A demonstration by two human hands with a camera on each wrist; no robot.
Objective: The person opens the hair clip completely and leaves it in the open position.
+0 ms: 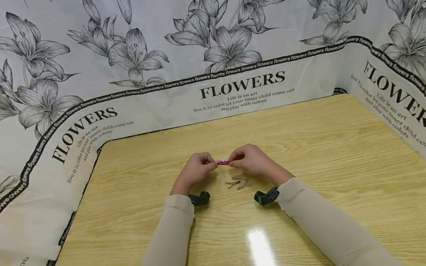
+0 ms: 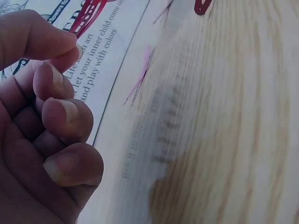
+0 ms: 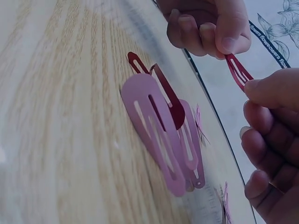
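Note:
Between both hands is a red snap hair clip [image 3: 238, 72] with a slotted frame, also visible at the top of the left wrist view. My left hand [image 1: 199, 167] pinches one end of it between thumb and index finger, its other fingers curled in. The opposite end is pinched by my right hand [image 1: 252, 160]. Just below the hands, on the table, lies a loose pile of snap hair clips: a pink clip [image 3: 149, 126] on top, a dark red clip [image 3: 170, 102] partly under it, and another pink clip [image 3: 198, 163] beside them.
Thin pink strands [image 2: 142, 77] lie on the wood-grain table [image 1: 139, 161] in small crossed bunches. A flower-printed sheet [image 1: 160, 108] stands around the table's back and sides. Dark wrist devices [image 1: 267, 196] sit at both cuffs.

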